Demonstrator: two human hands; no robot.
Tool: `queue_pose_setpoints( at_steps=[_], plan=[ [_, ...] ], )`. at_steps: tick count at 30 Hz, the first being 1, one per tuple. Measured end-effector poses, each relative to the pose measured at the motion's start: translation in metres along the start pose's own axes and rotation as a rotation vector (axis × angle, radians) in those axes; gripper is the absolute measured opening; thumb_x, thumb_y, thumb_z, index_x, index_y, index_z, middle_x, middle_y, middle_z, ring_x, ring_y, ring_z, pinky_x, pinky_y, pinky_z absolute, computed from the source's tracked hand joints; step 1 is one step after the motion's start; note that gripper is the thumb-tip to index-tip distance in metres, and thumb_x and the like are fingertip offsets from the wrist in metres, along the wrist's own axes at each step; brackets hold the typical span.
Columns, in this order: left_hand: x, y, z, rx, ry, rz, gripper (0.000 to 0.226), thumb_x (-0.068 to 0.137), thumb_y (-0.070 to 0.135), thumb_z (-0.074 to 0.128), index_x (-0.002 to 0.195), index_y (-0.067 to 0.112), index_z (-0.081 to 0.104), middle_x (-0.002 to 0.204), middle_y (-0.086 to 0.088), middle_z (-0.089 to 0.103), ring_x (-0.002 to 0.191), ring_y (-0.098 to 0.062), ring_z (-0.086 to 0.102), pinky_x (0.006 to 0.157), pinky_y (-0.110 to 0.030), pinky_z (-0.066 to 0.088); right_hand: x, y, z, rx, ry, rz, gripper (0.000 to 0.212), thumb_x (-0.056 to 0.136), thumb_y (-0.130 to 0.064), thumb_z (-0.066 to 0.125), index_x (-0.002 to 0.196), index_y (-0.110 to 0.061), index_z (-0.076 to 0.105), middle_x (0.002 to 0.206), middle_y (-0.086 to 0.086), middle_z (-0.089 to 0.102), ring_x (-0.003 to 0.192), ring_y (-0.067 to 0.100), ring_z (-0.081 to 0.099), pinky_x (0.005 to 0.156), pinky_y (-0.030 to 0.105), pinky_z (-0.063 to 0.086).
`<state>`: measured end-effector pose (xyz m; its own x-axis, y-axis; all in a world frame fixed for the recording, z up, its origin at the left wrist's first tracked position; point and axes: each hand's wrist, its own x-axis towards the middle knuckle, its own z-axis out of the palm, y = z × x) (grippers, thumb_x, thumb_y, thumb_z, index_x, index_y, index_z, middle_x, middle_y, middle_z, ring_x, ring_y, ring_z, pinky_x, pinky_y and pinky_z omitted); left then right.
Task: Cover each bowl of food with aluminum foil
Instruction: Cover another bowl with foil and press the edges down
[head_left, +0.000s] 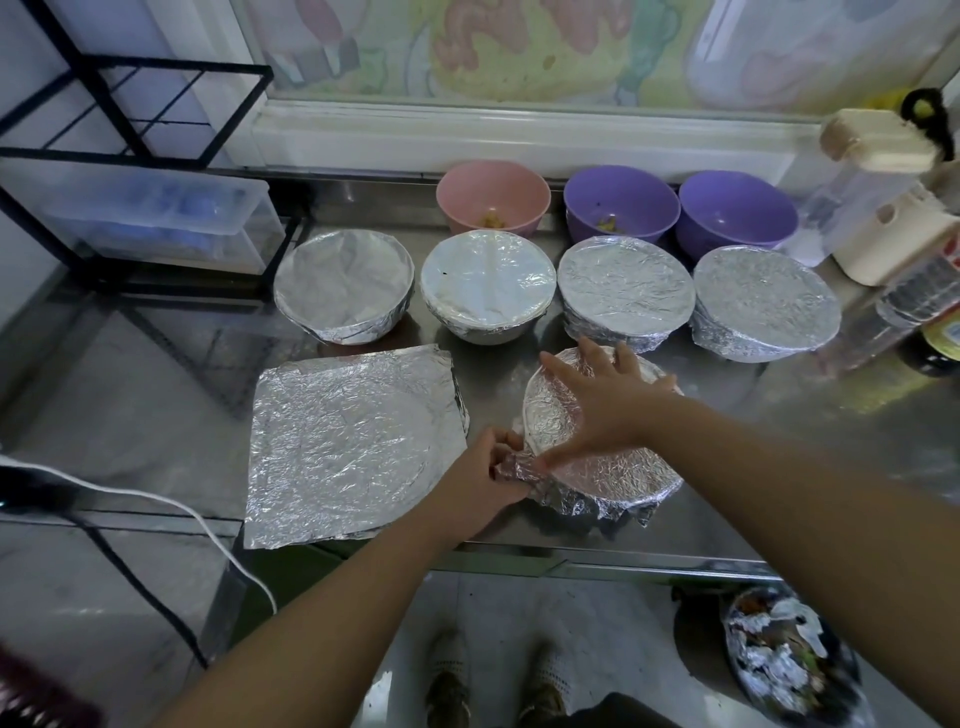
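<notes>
Head view: the round bowl under crinkled aluminium foil (613, 467) is sitting near the front edge of the steel counter (727, 441), left hand (485, 480) pinching its loose skirt, right hand (610, 402) pressing flat-fingered on top. Four wrapped bowls (626, 283) are standing behind; three open pink and purple bowls (493, 195) are waiting.

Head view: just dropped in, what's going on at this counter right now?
A person is wrapping the front bowl on the steel counter. The right hand lies flat on the foil over its top, while the left hand pinches the foil at the near-left rim. Behind stand four covered bowls. At the back, a pink bowl and two purple bowls are uncovered. A spare foil sheet lies flat on the left.
</notes>
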<state>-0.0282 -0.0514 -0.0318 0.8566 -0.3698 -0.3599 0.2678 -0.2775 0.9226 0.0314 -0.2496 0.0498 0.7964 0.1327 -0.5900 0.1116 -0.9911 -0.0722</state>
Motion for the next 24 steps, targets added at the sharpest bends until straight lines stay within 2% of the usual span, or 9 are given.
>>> queue_pose_setpoints(
  at_steps=[5,8,10,12,15,17,19,22,24],
  plan=[
    [0.002,0.001,-0.005,-0.118,-0.012,-0.041,0.031,0.087,0.004,0.069,0.106,0.027,0.063,0.099,0.001,0.068,0.093,-0.014,0.063,0.088,-0.035,0.052,0.001,0.000,0.001,0.001,-0.006,-0.002,0.142,0.044,-0.097,0.063,0.150,-0.057,-0.022,0.165,-0.003,-0.033,0.149,0.045,-0.028,0.103,0.089,0.002],
    [0.009,0.006,-0.009,-0.194,-0.007,-0.098,0.030,0.086,0.001,0.069,0.090,0.030,0.072,0.097,-0.006,0.068,0.093,-0.023,0.064,0.097,-0.043,0.053,0.001,0.000,0.001,0.000,-0.010,-0.001,0.141,0.045,-0.097,0.063,0.150,-0.057,-0.023,0.164,-0.003,-0.033,0.149,0.045,-0.029,0.103,0.089,0.002],
    [0.017,0.011,-0.011,-0.131,0.012,-0.100,0.025,0.079,0.004,0.069,0.080,0.029,0.072,0.084,-0.007,0.067,0.082,-0.024,0.061,0.087,-0.041,0.052,0.001,0.000,0.001,0.005,-0.013,-0.003,0.141,0.045,-0.098,0.062,0.149,-0.057,-0.023,0.164,-0.003,-0.034,0.148,0.044,-0.030,0.103,0.089,0.001],
    [0.023,0.020,-0.011,-0.005,0.001,-0.095,0.016,0.073,0.011,0.067,0.078,0.026,0.070,0.076,-0.004,0.066,0.074,-0.020,0.059,0.075,-0.038,0.049,0.001,0.000,0.002,0.010,-0.011,-0.004,0.141,0.044,-0.099,0.062,0.149,-0.058,-0.023,0.163,-0.003,-0.035,0.148,0.044,-0.031,0.102,0.089,0.001],
    [0.029,0.030,-0.014,0.241,-0.035,-0.065,0.012,0.088,0.010,0.064,0.087,0.022,0.066,0.079,0.007,0.066,0.074,-0.008,0.059,0.072,-0.022,0.046,0.001,0.000,0.002,0.012,-0.009,-0.004,0.141,0.044,-0.098,0.062,0.149,-0.058,-0.022,0.164,-0.003,-0.035,0.148,0.043,-0.031,0.103,0.089,0.001],
    [0.029,0.033,-0.015,0.296,-0.026,-0.057,0.012,0.092,0.008,0.060,0.095,0.018,0.066,0.081,0.006,0.065,0.070,-0.005,0.057,0.066,-0.015,0.044,0.001,0.000,0.002,0.015,-0.006,-0.005,0.140,0.046,-0.097,0.064,0.150,-0.058,-0.022,0.164,-0.003,-0.035,0.148,0.043,-0.031,0.103,0.089,0.001],
    [0.026,0.032,-0.010,0.147,-0.019,-0.124,0.011,0.094,0.005,0.057,0.100,0.012,0.063,0.084,0.000,0.067,0.068,-0.006,0.062,0.066,-0.016,0.052,0.001,0.000,0.003,0.015,-0.005,-0.007,0.140,0.047,-0.096,0.065,0.150,-0.057,-0.022,0.164,-0.003,-0.035,0.148,0.043,-0.031,0.103,0.089,0.001],
    [0.026,0.025,0.004,-0.232,0.096,-0.269,0.019,0.093,0.002,0.061,0.111,0.009,0.058,0.107,-0.009,0.069,0.092,-0.020,0.072,0.080,-0.036,0.062,0.001,0.000,0.004,0.014,-0.004,-0.005,0.141,0.048,-0.096,0.065,0.150,-0.057,-0.022,0.164,-0.003,-0.035,0.148,0.043,-0.031,0.103,0.089,0.001],
    [0.026,0.019,0.012,-0.451,0.188,-0.353,0.030,0.090,0.002,0.066,0.118,0.009,0.057,0.115,-0.013,0.069,0.100,-0.025,0.071,0.084,-0.040,0.061,0.001,0.000,0.003,0.014,-0.006,-0.006,0.141,0.048,-0.096,0.066,0.151,-0.056,-0.022,0.164,-0.002,-0.035,0.148,0.044,-0.030,0.103,0.089,0.001]
  ],
)
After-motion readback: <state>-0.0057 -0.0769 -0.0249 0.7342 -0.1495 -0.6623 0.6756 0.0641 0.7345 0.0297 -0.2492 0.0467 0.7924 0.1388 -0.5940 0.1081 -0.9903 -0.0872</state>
